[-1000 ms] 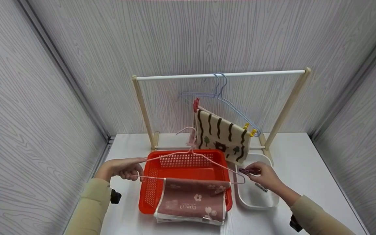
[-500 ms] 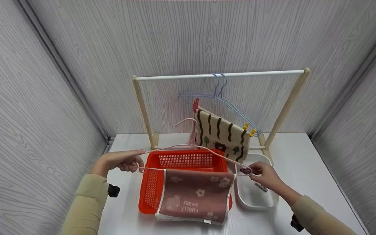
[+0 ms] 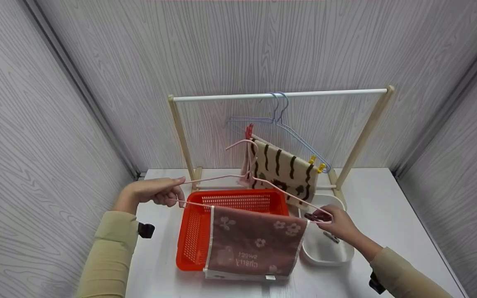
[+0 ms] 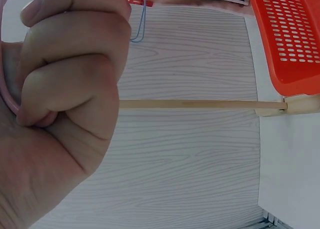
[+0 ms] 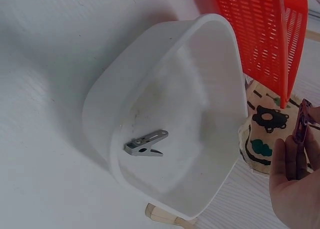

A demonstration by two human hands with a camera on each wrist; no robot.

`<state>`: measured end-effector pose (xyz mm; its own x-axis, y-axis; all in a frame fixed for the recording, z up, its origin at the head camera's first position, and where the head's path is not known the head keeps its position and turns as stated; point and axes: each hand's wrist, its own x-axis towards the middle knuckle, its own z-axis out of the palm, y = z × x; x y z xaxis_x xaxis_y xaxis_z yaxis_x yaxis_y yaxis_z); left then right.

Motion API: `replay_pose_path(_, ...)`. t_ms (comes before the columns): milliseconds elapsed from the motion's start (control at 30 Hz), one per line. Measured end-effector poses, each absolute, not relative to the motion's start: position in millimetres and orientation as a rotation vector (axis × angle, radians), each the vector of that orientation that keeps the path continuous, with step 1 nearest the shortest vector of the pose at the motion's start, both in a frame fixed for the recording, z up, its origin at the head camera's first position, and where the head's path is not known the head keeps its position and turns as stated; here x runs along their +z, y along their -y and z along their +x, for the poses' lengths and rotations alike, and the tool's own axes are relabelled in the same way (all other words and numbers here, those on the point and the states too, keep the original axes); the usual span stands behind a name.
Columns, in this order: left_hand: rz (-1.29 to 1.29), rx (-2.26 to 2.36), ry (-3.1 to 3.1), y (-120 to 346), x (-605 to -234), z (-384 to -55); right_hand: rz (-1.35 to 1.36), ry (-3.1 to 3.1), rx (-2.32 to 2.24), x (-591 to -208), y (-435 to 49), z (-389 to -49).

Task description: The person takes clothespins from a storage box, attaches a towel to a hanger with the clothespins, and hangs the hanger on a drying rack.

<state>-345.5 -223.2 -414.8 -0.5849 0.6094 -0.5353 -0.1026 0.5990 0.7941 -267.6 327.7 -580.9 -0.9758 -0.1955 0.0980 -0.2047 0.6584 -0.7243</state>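
My left hand [image 3: 155, 192] grips the left end of a pink clothes hanger [image 3: 282, 189], fingers curled round the wire in the left wrist view. Over the hanger's bottom bar hangs a dusty-pink towel [image 3: 259, 244] with pale flowers and lettering. My right hand [image 3: 338, 223] pinches a dark red clothespin [image 5: 302, 120] at the hanger's right end. Whether the clothespin or those fingers touch the wire, I cannot tell. Behind, a cream towel [image 3: 284, 165] with dark stripes hangs at a slant, held by red [image 3: 249, 131] and yellow clothespins [image 3: 321, 168].
A red basket [image 3: 191, 244] stands beneath the pink towel. Right of it, a white bin [image 3: 325, 261] contains a grey clothespin [image 5: 145, 144]. At the back stands a wooden-legged drying rack [image 3: 222, 97] with blue hangers [image 3: 296, 136] on its white rod.
The pink hanger and towel have risen and shifted right, so the hanger's right end now meets my right hand. My left hand has moved up; the right hand has barely moved.
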Motion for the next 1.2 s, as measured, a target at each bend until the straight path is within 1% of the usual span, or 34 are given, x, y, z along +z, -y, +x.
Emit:
replay_pose_path(267,0.457,1.072,-1.973,223.2,-402.9,-348.5,0.387,2.827,1.362,-580.3,-330.0,-268.0)
replay_pose_path(633,0.542,1.112,-2.019,221.1,-382.0,-355.8,0.406,2.860,1.283,-576.3,-333.6,-268.5)
replay_pose_path(833,0.539,1.132,-2.040,221.5,-376.1,-357.2,0.348,2.892,1.263,-567.0,-332.8,-268.1)
replay_pose_path(1200,0.486,1.187,-2.069,221.5,-375.1,-358.2,0.395,2.827,1.281,-540.9,-338.0,-264.5)
